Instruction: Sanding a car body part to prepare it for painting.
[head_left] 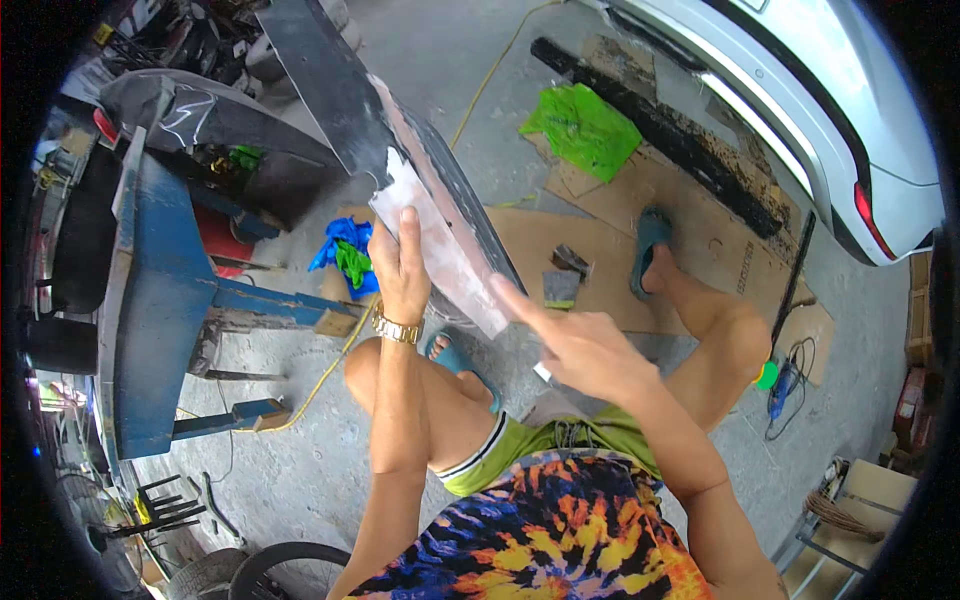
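Note:
A long, dark car body panel with pale, sanded pink and white patches slants up and away in front of me. My left hand, with a gold watch on its wrist, grips the panel's left edge near its lower end, thumb on the pale face. Out to the right, my right hand has its index finger stretched so that its tip meets the panel's lower right edge. Its other fingers curl underneath. Below them shows a small white piece; whether they hold it is hidden.
At left stands a blue metal stand with a dark bumper behind it. Cardboard lies under my foot, with a green plastic sheet beyond. A silver car fills the far right. A yellow cord crosses the floor.

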